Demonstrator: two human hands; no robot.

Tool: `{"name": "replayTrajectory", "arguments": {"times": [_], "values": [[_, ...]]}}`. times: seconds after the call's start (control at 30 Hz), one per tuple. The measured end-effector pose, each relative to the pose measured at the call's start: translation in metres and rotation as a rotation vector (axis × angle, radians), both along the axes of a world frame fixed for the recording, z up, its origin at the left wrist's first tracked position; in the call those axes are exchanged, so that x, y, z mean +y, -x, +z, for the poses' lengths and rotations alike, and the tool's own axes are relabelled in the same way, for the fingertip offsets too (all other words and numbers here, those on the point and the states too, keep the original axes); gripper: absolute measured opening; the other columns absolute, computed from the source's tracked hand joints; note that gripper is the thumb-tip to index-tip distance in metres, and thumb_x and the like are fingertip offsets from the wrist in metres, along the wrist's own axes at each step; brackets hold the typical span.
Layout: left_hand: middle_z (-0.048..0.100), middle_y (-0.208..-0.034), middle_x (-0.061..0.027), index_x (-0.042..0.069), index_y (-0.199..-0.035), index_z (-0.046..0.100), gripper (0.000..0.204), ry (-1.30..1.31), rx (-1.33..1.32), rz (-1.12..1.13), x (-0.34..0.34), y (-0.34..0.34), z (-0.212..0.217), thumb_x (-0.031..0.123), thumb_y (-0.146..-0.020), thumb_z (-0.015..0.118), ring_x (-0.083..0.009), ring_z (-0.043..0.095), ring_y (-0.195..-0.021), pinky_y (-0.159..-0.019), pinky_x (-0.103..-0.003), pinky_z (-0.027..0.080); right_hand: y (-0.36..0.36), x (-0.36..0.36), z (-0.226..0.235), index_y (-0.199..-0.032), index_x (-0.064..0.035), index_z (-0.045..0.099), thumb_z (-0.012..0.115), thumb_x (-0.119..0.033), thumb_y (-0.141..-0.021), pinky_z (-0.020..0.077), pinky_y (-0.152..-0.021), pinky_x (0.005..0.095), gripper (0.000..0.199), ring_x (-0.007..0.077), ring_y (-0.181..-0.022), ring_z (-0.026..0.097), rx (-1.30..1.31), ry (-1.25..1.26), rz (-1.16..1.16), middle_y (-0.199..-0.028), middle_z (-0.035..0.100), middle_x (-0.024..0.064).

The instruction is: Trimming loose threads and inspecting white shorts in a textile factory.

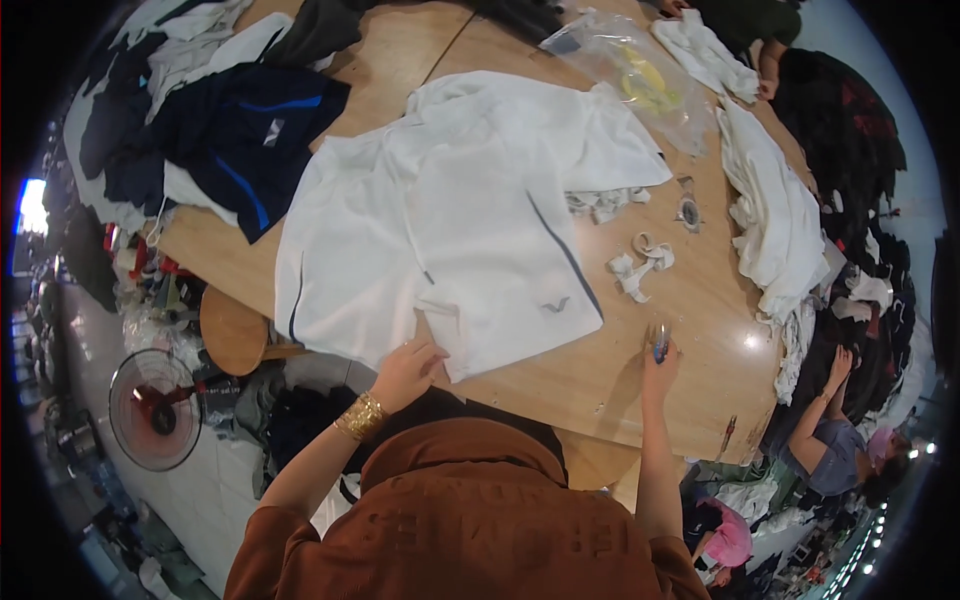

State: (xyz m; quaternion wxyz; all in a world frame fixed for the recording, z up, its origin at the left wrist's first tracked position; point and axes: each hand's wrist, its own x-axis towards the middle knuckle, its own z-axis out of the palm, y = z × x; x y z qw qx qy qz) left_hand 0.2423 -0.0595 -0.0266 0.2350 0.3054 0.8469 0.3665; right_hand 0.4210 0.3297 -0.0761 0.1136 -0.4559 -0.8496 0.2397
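White shorts (480,250) with dark blue side piping and a drawstring lie spread on the wooden table (600,400) in front of me. My left hand (408,372) is at their near edge, fingers pinched on the cloth by the inner leg. To the right, just off the shorts, my right hand (658,370) grips small thread snips (660,342), their blades pointing away from me. Another white garment (580,130) lies at the far side, partly against the shorts.
White strips (642,265) and a watch-like item (688,205) lie on the right. Beyond are a clear plastic bag (640,80) and bundled white cloth (765,200). Navy shorts (250,130) sit far left. A fan (155,410) stands left; co-workers are at the right.
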Motion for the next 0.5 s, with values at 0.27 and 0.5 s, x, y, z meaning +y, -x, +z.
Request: {"name": "replayTrajectory", "arguments": {"times": [0.27,0.5], "values": [[0.048,-0.098,-0.0071,0.008,-0.090,0.054,0.023,0.159,0.217,-0.214,0.038,-0.014,-0.008,0.018,-0.072,0.062,-0.0257,0.047,-0.094,-0.077,-0.039,0.037,0.028,-0.019,0.013,-0.112,-0.0041,0.048,0.057,0.000,-0.067,0.0346,-0.088,0.0402,0.047,0.0321,-0.104,0.042,0.114,-0.273,0.131,-0.107,0.047,0.0151],[0.059,-0.080,-0.0078,0.001,-0.088,0.054,0.021,0.096,-0.455,-0.257,0.042,-0.005,-0.002,0.021,-0.081,0.058,-0.0135,0.058,-0.072,-0.065,-0.026,0.046,0.070,-0.116,0.036,-0.103,-0.0077,0.054,0.059,-0.006,-0.071,0.0376,-0.084,0.0377,0.032,0.0299,-0.098,0.046,0.323,-0.038,0.497,-0.103,0.050,0.0118]]}}
